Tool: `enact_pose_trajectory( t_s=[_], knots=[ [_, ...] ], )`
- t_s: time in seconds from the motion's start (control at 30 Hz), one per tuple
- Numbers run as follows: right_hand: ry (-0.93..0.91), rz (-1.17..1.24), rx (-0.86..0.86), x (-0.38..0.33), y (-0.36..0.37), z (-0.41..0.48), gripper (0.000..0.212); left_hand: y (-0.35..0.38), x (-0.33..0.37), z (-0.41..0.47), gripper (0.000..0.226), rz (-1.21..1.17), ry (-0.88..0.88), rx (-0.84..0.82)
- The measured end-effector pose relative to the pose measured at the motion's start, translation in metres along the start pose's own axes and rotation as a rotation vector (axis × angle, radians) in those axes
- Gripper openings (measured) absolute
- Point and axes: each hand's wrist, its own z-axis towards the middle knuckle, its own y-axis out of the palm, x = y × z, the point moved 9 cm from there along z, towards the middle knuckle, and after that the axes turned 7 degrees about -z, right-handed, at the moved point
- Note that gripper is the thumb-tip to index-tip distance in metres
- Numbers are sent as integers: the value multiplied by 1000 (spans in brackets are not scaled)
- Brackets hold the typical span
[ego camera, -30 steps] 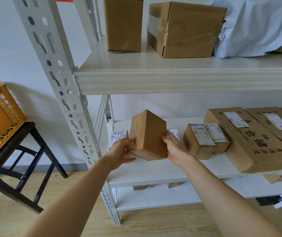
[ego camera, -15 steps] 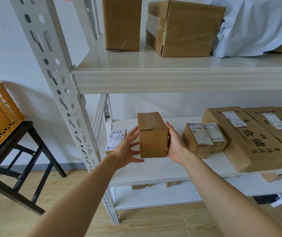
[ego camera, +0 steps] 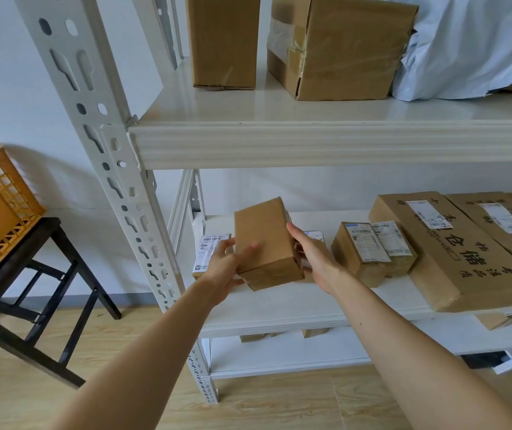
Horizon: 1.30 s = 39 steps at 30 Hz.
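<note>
Grip: left hand (ego camera: 222, 270) pinches the small plain brown cardboard box (ego camera: 264, 240), thumb on its front face; right hand (ego camera: 315, 259) clasps its 3 o'clock side. Box is held tilted in the air just above the white metal middle shelf (ego camera: 279, 302), with labelled small parcels (ego camera: 361, 252) at its 3 o'clock. Looks light, stiff, taped, slightly slick. Best held across opposite side faces, not the flaps.

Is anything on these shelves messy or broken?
A bit. The big box on the top shelf sits crooked, and the tape on its end is wrinkled. Beside it a pale blue bag lies crumpled. The small box is tilted only because the left hand and right hand hold it.
</note>
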Motion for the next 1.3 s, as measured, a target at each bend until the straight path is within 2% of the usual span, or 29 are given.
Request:
enact_pose_trajectory(
  t_s=[0.07, 0.13, 0.17, 0.3, 0.4, 0.53, 0.57, 0.63, 0.7, 0.77, 0.83, 0.97, 1.07, 1.2, 1.27, 1.3],
  knots=[
    [7, -71, -4, 6, 4, 4, 62, 3, 3, 0, 46, 8, -5, -40],
    [7, -29, 41, 10, 3, 7, 59, 4, 6, 1, 27, -16, -17, -70],
    [10, 25, 54, 11, 4, 10, 55, 3, 8, 2, 24, -31, -16, -70],
    [41, 219, 27, 14, 9, 10, 45, -5, 9, 3, 38, -79, -39, -22],
    [-7, 223, 49, 11, 7, 10, 49, -3, 6, 0, 46, -70, -67, -62],
    [-36, 213, 11, 7, 9, 8, 45, 0, 8, -3, 90, -51, -77, -119],
    [-21, 185, -20, 8, 12, 8, 44, 2, 9, -3, 94, -85, -71, -143],
    [16, 139, -64, 11, 16, 8, 44, 6, 12, -4, 84, -137, -47, -154],
    [41, 141, -107, 13, 19, 9, 54, 7, 10, -5, 70, -98, -51, -131],
    [39, 113, -160, 14, 22, 9, 61, 9, 6, -5, 65, -39, -66, -119],
    [21, 62, -160, 14, 24, 7, 52, 12, 4, -4, 69, 8, -76, -99],
    [-26, 13, -142, 12, 26, 1, 49, 21, 4, -5, 101, 65, -68, -65],
    [-51, 4, -126, 11, 23, -3, 42, 22, 6, -8, 95, 85, -48, -36],
    [-106, 29, -108, 11, 20, -6, 41, 18, 1, -7, 103, 96, -34, -9],
    [-136, 83, -34, 11, 13, -5, 44, 13, 2, -7, 107, 93, -34, 8],
    [-159, 110, 15, 9, 8, -5, 44, 11, 3, -6, 102, 76, -41, 12]
  ],
)
